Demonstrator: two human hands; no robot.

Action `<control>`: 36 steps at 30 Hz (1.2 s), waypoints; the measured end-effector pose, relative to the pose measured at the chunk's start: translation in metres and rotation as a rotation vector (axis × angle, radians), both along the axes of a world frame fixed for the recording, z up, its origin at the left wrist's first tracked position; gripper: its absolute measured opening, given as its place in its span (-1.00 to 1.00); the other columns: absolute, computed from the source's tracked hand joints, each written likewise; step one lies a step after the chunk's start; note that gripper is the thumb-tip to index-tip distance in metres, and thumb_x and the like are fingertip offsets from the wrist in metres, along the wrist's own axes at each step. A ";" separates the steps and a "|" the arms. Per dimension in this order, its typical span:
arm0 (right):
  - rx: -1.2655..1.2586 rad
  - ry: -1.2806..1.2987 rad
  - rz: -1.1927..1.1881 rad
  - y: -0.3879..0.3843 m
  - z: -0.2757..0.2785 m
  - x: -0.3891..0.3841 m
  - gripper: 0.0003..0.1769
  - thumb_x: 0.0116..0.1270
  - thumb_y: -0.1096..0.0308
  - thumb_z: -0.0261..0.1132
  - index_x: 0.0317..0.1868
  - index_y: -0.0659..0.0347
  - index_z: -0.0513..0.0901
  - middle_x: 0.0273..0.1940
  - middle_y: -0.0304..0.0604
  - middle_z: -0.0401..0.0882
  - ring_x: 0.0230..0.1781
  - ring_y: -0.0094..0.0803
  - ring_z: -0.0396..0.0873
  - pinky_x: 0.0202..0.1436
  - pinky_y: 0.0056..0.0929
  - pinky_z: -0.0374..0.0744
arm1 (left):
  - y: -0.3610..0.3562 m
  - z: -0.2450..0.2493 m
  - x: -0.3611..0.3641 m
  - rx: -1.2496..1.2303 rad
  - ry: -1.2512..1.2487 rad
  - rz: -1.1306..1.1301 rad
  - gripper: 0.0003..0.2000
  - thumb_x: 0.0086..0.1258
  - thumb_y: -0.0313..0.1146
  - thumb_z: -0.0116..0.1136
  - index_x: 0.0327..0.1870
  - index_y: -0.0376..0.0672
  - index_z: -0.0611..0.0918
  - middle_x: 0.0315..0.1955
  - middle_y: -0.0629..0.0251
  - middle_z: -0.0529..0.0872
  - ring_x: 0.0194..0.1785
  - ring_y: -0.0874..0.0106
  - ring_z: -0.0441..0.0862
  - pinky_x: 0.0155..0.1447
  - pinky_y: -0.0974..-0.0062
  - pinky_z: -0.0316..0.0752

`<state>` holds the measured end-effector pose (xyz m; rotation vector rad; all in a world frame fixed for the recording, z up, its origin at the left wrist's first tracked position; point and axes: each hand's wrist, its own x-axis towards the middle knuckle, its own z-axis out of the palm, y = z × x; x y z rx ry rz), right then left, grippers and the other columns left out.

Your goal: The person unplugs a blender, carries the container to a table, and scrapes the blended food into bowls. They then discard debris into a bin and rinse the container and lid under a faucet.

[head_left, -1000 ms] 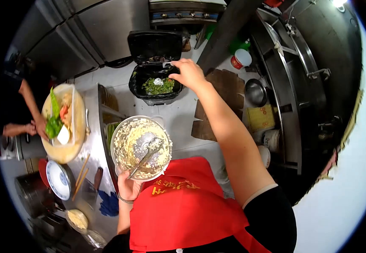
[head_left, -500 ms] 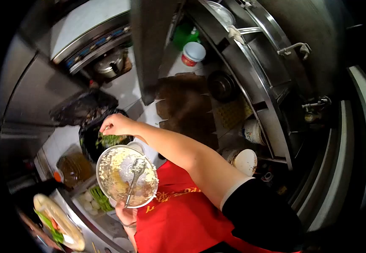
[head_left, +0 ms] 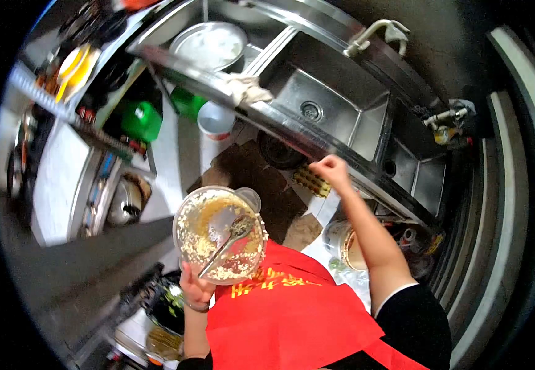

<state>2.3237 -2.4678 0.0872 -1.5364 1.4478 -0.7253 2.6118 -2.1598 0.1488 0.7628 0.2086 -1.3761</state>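
Note:
My left hand (head_left: 195, 287) grips the lower rim of a round bowl (head_left: 187, 246), holding it tilted in front of the red apron (head_left: 292, 308). Pale crumb-like food bits cling to the bowl's inside, and a metal spoon (head_left: 221, 251) lies across it, its handle reaching toward my left hand. My right arm stretches forward to the right, empty as far as I can see. The right hand (head_left: 331, 169) has its fingers curled in, near the front edge of the steel sink (head_left: 317, 111), not visibly touching it.
A cloth (head_left: 246, 89) hangs over the sink edge, beside a large metal basin (head_left: 209, 46). On the floor stand a white bucket (head_left: 216, 120), an egg tray (head_left: 310, 180) and another bucket (head_left: 344, 240). A black bin bag (head_left: 166, 308) is at lower left.
My view has turned toward the sink. My right hand has left the bin bag, where it was over green scraps, and swung right. My left hand still holds the bowl with the spoon.

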 end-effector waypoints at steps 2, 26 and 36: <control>0.007 -0.139 -0.120 -0.058 0.047 -0.028 -0.92 0.13 0.39 0.28 -0.44 0.20 0.57 -0.43 -0.28 0.61 -0.47 -0.60 0.49 -0.38 -0.64 0.43 | -0.077 0.001 0.019 -0.205 0.049 -0.143 -0.37 0.30 0.03 -0.15 0.29 -0.17 0.12 0.21 0.04 0.25 0.23 0.02 0.23 0.26 0.01 0.12; -0.401 -0.236 -0.076 -0.306 0.121 0.024 -0.08 -0.07 0.63 0.11 0.35 0.13 -0.08 0.29 -0.05 -0.06 0.13 -0.30 0.28 0.11 -0.39 0.30 | -0.524 -0.053 -0.080 0.165 0.202 -0.958 -0.65 0.18 -0.35 0.05 -0.01 -0.23 0.39 -0.11 0.11 0.50 -0.05 0.28 0.51 -0.04 0.38 0.56; 0.034 -0.816 -0.153 -0.355 0.084 -0.094 -0.81 0.07 0.62 -0.06 -0.43 0.39 0.53 -0.41 0.03 0.57 -0.39 -0.29 0.58 -0.22 -0.41 0.55 | -0.579 -0.058 -0.170 0.109 -0.035 -0.842 -0.28 0.09 -0.35 0.11 0.23 0.09 -0.05 0.04 0.21 0.26 0.08 0.19 0.34 0.02 0.13 0.45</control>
